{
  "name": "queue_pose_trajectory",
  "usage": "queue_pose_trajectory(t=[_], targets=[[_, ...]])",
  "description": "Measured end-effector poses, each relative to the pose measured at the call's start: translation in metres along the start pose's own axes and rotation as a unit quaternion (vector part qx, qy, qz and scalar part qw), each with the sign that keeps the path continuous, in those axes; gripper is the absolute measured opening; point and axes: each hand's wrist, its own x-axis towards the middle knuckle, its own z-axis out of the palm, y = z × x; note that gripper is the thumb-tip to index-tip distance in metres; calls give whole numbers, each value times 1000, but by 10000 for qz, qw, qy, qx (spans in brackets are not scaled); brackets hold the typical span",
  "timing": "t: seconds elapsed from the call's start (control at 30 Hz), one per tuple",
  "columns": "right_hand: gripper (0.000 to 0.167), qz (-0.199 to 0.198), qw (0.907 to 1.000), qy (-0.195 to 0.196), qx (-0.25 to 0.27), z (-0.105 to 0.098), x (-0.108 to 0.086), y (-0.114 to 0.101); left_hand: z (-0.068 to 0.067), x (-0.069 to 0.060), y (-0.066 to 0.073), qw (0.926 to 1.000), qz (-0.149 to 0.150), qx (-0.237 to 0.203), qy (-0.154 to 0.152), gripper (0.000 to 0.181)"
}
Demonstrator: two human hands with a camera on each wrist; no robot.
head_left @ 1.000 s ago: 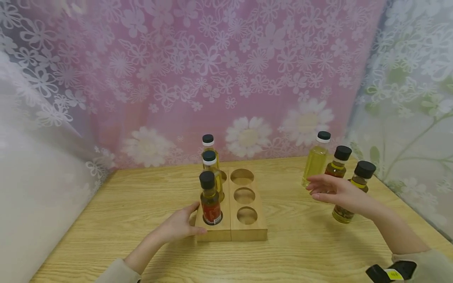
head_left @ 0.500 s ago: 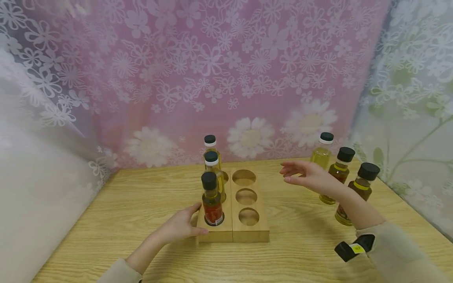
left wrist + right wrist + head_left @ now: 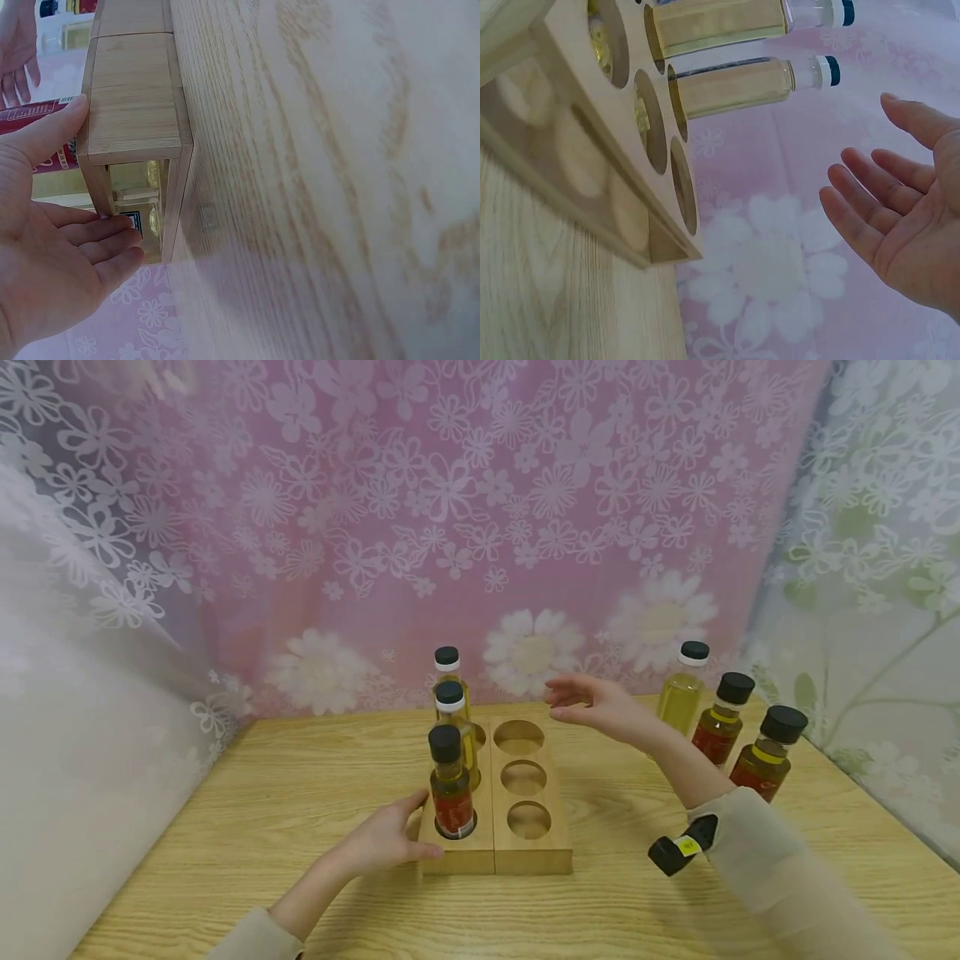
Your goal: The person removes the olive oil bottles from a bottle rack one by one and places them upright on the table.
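A two-column wooden rack has three bottles standing in its left column: a red-labelled, dark-capped bottle in front and two pale oil bottles behind. My left hand holds the rack's front left corner; in the left wrist view the thumb lies on the front face and the fingers rest at the side opening. The right column's three round holes hold nothing. Above and right of the rack's back end, my right hand hangs in the air, fingers loosely bent and holding nothing; the right wrist view shows its palm.
On the table's right side stand a pale oil bottle and two dark-capped, red-labelled bottles, partly behind the right arm. A pink floral curtain hangs behind the table, with pale curtains left and right.
My right hand has moved left, away from the standing bottles towards the rack, with nothing in it. The left hand has kept its place on the rack.
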Motion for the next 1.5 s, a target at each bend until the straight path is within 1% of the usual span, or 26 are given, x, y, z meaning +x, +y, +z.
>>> queue_pose_trajectory(t=[0.17, 0.33, 0.57, 0.83, 1.0, 1.17, 1.3, 1.5], targets=[[53, -10, 10000, 0, 66, 8, 19, -6, -1, 0, 1, 10000, 1, 11, -3, 95], [52, 36, 9998, -63, 159, 16, 34, -5, -1, 0, 5, 10000, 15, 18, 1, 93], [50, 33, 9999, -16, 158, 28, 52, -1, -1, 1, 5, 10000, 35, 22, -18, 94], [53, 121, 9988, 82, 461, 45, 71, 0, -2, -1, 5, 10000, -11, 61, 8, 94], [56, 41, 9989, 124, 453, 56, 84, -4, -2, -2, 5, 10000, -44, 28, 41, 94], [56, -45, 9996, 130, 252, 65, 97, -6, -2, -2, 4, 10000, -13, -39, 34, 94], [55, -147, 9997, 54, 211, 73, 103, -4, -1, -1, 2, 10000, -6, -52, 18, 95], [54, 30, 9995, -41, 312, 83, 109, -1, -1, 1, -2, 10000, 16, -82, -34, 96]])
